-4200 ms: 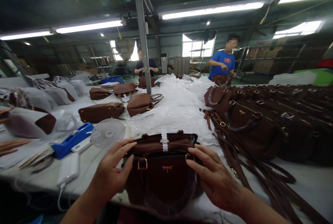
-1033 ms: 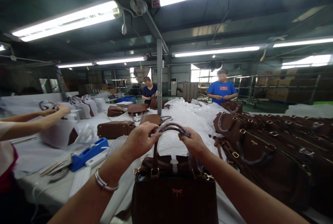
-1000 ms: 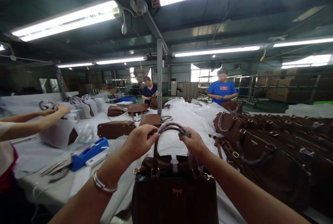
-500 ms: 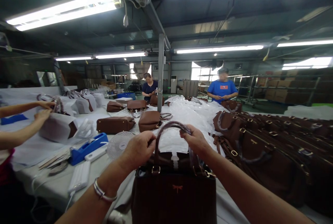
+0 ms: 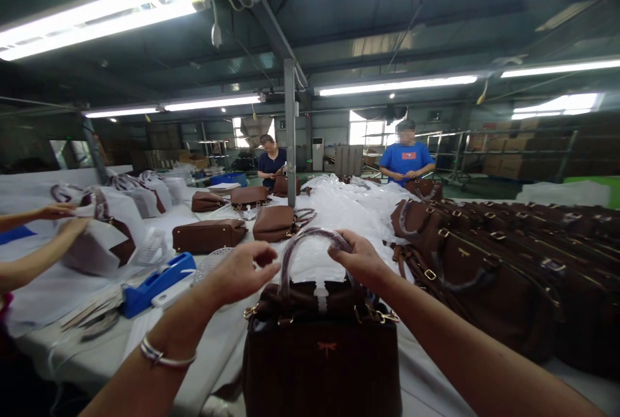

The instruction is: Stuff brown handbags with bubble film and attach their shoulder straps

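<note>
A dark brown handbag (image 5: 322, 365) with a dragonfly emblem stands upright right in front of me. Its two arched handles (image 5: 287, 262) are wrapped in clear plastic film. My right hand (image 5: 357, 259) is closed around the right side of the handles. Just left of them, my left hand (image 5: 249, 270) is apart from the bag, fingers curved and parted, with nothing in it. A silver bangle (image 5: 167, 359) circles my left wrist. Gold clasps (image 5: 382, 315) show at the bag's upper corners.
Rows of brown handbags (image 5: 504, 275) fill the right side. White plastic (image 5: 349, 210) is heaped ahead. At left are a blue tape dispenser (image 5: 157, 284), a small fan (image 5: 210, 262) and a co-worker's hands (image 5: 68, 220) on a paper-wrapped bag. Two people stand beyond the table.
My left hand has drawn away left from the handle, its fingers opening. My right hand stays on the handles. The whole view has shifted slightly.
</note>
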`<state>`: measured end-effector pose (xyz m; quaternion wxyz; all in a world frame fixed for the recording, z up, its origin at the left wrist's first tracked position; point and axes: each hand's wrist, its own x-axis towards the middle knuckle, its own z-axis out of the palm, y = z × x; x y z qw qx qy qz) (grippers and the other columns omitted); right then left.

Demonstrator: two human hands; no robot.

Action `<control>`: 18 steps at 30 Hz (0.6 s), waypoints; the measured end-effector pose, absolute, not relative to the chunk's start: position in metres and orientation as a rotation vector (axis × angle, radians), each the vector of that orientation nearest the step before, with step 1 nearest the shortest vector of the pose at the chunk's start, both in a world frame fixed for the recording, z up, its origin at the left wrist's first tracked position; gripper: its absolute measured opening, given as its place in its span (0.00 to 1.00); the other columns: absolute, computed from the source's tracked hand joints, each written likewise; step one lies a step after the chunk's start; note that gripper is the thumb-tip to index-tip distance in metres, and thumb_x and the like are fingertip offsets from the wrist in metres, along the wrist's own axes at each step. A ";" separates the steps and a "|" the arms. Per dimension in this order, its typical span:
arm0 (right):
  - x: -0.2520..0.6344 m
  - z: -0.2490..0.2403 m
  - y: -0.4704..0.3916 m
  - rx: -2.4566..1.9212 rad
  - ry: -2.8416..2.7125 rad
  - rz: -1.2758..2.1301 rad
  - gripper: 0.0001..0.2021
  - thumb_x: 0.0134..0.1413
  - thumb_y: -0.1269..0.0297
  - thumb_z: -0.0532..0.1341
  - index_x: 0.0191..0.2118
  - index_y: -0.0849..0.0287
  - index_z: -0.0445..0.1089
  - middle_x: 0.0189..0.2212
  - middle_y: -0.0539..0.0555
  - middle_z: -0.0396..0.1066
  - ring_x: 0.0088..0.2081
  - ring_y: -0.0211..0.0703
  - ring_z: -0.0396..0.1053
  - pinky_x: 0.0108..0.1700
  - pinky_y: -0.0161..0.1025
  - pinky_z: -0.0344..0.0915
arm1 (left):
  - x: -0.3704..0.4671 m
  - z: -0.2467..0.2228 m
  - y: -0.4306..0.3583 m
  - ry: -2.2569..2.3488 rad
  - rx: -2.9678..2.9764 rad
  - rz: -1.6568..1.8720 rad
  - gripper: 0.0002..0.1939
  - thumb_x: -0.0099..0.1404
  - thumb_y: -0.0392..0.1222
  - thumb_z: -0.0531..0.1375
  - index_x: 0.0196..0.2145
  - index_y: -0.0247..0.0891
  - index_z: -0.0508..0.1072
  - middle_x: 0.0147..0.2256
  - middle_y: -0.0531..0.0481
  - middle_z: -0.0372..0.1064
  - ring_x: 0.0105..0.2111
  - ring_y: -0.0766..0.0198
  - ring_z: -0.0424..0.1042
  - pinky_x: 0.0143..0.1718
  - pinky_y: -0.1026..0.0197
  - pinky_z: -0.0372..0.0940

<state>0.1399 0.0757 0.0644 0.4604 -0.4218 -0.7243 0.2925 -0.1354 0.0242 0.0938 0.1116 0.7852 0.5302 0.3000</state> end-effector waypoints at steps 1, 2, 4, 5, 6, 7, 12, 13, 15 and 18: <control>0.140 0.065 0.075 -1.031 -1.784 0.723 0.18 0.50 0.57 0.62 0.45 0.58 0.74 0.30 0.49 0.71 0.33 0.42 0.64 0.36 0.37 0.61 | -0.130 0.104 0.027 1.544 2.295 0.969 0.18 0.62 0.52 0.63 0.45 0.40 0.78 0.43 0.45 0.78 0.42 0.53 0.75 0.40 0.57 0.67; 0.140 0.065 0.075 -1.024 -1.785 0.726 0.17 0.50 0.57 0.62 0.46 0.58 0.74 0.31 0.49 0.71 0.33 0.42 0.65 0.36 0.37 0.61 | -0.123 0.112 0.030 1.521 2.296 1.038 0.26 0.61 0.56 0.64 0.52 0.38 0.75 0.50 0.42 0.76 0.47 0.50 0.74 0.46 0.55 0.67; 0.140 0.065 0.074 -1.002 -1.792 0.724 0.18 0.51 0.58 0.62 0.47 0.58 0.74 0.32 0.49 0.72 0.34 0.42 0.65 0.37 0.37 0.62 | -0.105 0.121 0.038 1.446 2.327 1.063 0.37 0.56 0.58 0.69 0.58 0.37 0.71 0.57 0.39 0.71 0.53 0.46 0.71 0.52 0.53 0.65; 0.142 0.064 0.074 -0.986 -1.803 0.712 0.18 0.51 0.59 0.62 0.48 0.58 0.73 0.33 0.49 0.72 0.34 0.42 0.65 0.38 0.37 0.62 | -0.095 0.122 0.043 1.413 2.349 1.033 0.37 0.54 0.56 0.70 0.57 0.37 0.72 0.55 0.39 0.72 0.52 0.46 0.71 0.52 0.53 0.64; 0.143 0.062 0.074 -0.972 -1.816 0.693 0.18 0.51 0.60 0.62 0.49 0.58 0.73 0.33 0.49 0.72 0.34 0.42 0.65 0.38 0.37 0.62 | -0.086 0.121 0.048 1.392 2.358 1.011 0.32 0.54 0.54 0.71 0.53 0.37 0.75 0.50 0.40 0.75 0.48 0.47 0.73 0.49 0.54 0.65; 0.145 0.059 0.074 -0.966 -1.831 0.670 0.17 0.51 0.62 0.61 0.48 0.58 0.72 0.33 0.49 0.71 0.34 0.41 0.65 0.38 0.37 0.62 | -0.078 0.118 0.054 1.382 2.356 1.004 0.25 0.55 0.52 0.69 0.47 0.36 0.77 0.43 0.43 0.77 0.42 0.50 0.74 0.44 0.56 0.66; 0.157 0.029 0.072 -1.076 -1.831 0.641 0.07 0.52 0.67 0.58 0.37 0.60 0.72 0.29 0.49 0.69 0.33 0.41 0.63 0.38 0.38 0.61 | -0.062 0.111 0.075 1.409 2.317 1.098 0.12 0.63 0.47 0.59 0.26 0.38 0.70 0.23 0.53 0.64 0.25 0.63 0.62 0.28 0.61 0.55; 0.159 0.024 0.071 -1.101 -1.827 0.668 0.08 0.51 0.68 0.58 0.38 0.60 0.72 0.30 0.49 0.70 0.33 0.42 0.64 0.38 0.39 0.62 | -0.062 0.113 0.077 1.409 2.317 1.109 0.12 0.63 0.48 0.60 0.26 0.39 0.69 0.23 0.54 0.63 0.26 0.64 0.61 0.28 0.61 0.54; 0.166 0.021 0.068 -1.121 -1.835 0.758 0.13 0.49 0.68 0.61 0.43 0.59 0.73 0.33 0.50 0.73 0.34 0.43 0.68 0.39 0.39 0.65 | -0.063 0.119 0.079 1.412 2.316 1.114 0.12 0.62 0.48 0.60 0.26 0.39 0.69 0.23 0.55 0.63 0.26 0.64 0.60 0.28 0.62 0.54; 0.176 0.039 0.062 -1.098 -1.842 0.816 0.34 0.46 0.62 0.68 0.61 0.58 0.66 0.52 0.57 0.74 0.50 0.52 0.72 0.52 0.48 0.69 | -0.063 0.129 0.079 1.409 2.303 1.122 0.11 0.60 0.49 0.60 0.27 0.39 0.70 0.23 0.55 0.64 0.26 0.64 0.60 0.28 0.62 0.55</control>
